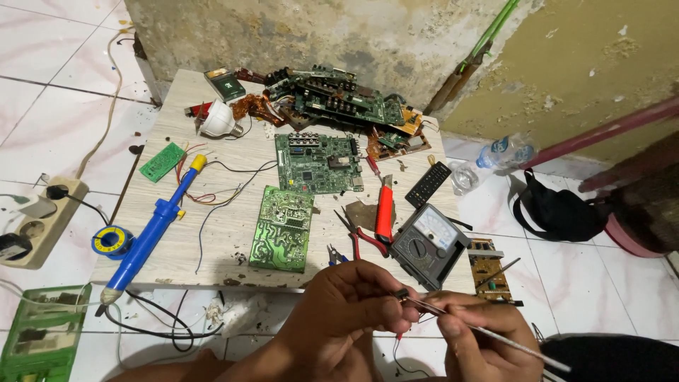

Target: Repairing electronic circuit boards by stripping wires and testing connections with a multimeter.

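My left hand [353, 301] pinches a small dark electronic component [401, 293] between thumb and fingers, low in the head view, just below the front edge of the low wooden table [212, 148]. My right hand [470, 336] holds a thin silvery wire-like rod [495, 336] whose tip meets the component. Both hands sit close together in front of the grey analog multimeter [429, 245].
On the table lie two green circuit boards [283, 228], [318, 163], a heap of boards [332, 95] at the back, a blue desoldering pump [152, 233], a solder spool [112, 240], red-handled pliers [364, 237], a red utility knife [384, 212], a bulb [218, 120] and a remote [428, 184]. A power strip [35, 219] lies left, a plastic bottle [506, 152] and black bag [559, 209] right.
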